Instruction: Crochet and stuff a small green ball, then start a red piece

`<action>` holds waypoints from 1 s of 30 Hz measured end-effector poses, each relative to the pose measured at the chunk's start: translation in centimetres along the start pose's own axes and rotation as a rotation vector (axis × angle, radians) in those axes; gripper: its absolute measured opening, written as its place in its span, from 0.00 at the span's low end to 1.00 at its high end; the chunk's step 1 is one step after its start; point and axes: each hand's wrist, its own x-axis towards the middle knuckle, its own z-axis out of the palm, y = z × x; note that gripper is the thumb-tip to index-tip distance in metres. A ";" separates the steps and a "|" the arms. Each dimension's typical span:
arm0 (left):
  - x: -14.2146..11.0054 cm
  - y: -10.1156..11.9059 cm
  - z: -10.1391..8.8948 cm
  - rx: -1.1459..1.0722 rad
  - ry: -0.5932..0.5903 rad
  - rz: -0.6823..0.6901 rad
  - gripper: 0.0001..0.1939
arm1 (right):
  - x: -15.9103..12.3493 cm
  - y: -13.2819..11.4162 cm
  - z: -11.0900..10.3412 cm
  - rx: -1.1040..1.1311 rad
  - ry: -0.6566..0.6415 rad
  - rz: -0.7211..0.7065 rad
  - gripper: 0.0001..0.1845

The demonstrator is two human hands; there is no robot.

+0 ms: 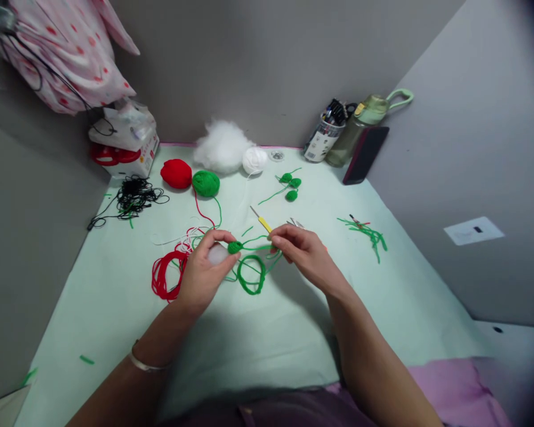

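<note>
Between thumb and index finger, my left hand pinches a small green crocheted piece. Green yarn runs from that piece across to my right hand, whose fingers are closed on the strand. A crochet hook with a yellow handle points away from me just beyond my right fingertips; whether those fingers touch it I cannot tell. Below the strand lies a loop of green yarn. Beside my left hand is a coil of red yarn, partly covered by the hand.
Behind lie a red yarn ball, a green yarn ball, white stuffing and a white yarn ball. Several small green crocheted pieces rest farther back. Green yarn scraps are at right, near a leaning phone. Tangled black cord lies left.
</note>
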 end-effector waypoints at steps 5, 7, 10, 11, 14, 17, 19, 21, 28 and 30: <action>-0.2 -0.7 0.3 0.119 0.085 0.290 0.08 | -0.4 0.0 0.4 -0.307 0.277 -0.251 0.16; -0.3 -1.1 0.5 0.145 0.052 0.392 0.10 | -0.9 -0.6 1.2 -0.144 0.099 -0.287 0.21; -0.4 -1.5 0.6 0.173 0.039 0.487 0.12 | -1.5 -1.3 2.1 0.025 -0.190 -0.210 0.28; -0.4 -1.5 0.6 0.179 0.051 0.503 0.13 | -1.5 -1.3 2.2 0.028 -0.256 -0.157 0.26; -0.3 -1.4 0.6 0.186 0.101 0.505 0.12 | -1.1 -0.8 2.1 -0.006 -0.319 -0.047 0.17; -0.2 -1.1 0.7 0.182 0.094 0.462 0.10 | -0.6 -0.4 1.9 0.067 -0.140 -0.116 0.23; -0.3 -1.0 0.9 0.182 0.046 0.427 0.11 | -0.5 -0.5 2.0 0.235 -0.038 -0.143 0.21; -0.4 -1.0 1.1 0.185 -0.004 0.402 0.11 | -0.5 -0.7 2.2 0.477 -0.051 -0.086 0.20; -0.5 -1.9 1.0 0.157 -0.038 0.421 0.11 | -0.8 -1.0 2.7 0.359 -0.118 0.052 0.17; -0.5 -2.0 1.0 0.140 -0.033 0.407 0.11 | -0.9 -0.9 2.8 0.202 -0.259 0.058 0.20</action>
